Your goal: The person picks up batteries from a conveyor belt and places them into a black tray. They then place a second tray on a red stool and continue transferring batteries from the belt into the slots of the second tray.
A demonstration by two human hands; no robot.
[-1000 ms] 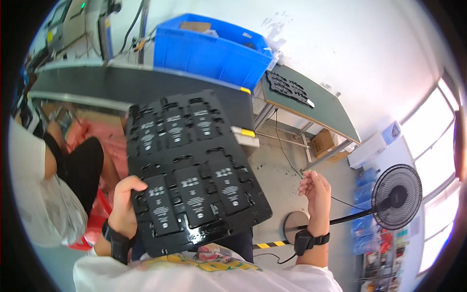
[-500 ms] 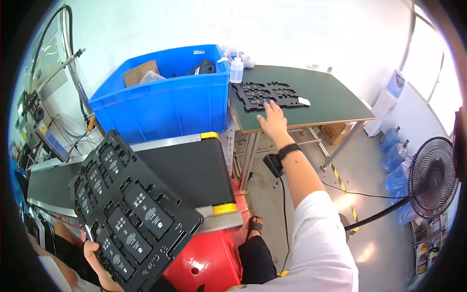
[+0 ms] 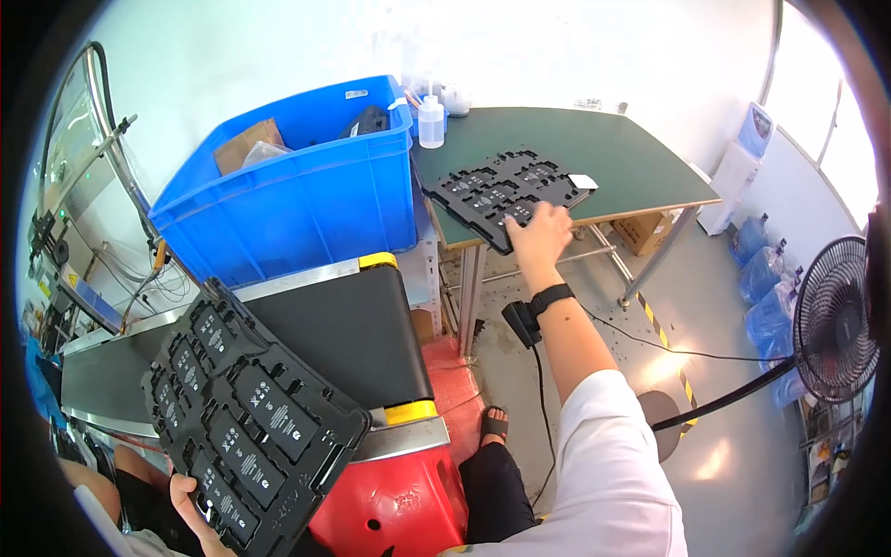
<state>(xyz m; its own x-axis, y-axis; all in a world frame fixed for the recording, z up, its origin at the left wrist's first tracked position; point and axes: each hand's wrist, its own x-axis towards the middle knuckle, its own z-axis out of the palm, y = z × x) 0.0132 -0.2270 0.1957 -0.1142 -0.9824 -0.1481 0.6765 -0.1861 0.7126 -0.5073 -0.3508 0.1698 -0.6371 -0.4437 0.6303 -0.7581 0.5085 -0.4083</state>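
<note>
Grasping the held tray (image 3: 306, 464) by its lower left edge in the head view, the left hand (image 3: 189, 501) has its thumb on the face; tilt presumably shallow enough for the recessed flat cells (image 3: 246, 455) to stay seated. Right hand (image 3: 543, 239) on near edge of the table tray (image 3: 475, 219), whose near corner juts past the rim of the green table (image 3: 640, 172), probably giving finger access. Right thumb seems on top; whether the fingers close beneath is hidden, so grip cannot be told. Left fingers hidden behind tray; left forearm cut off below. Cell markings too small to read.
</note>
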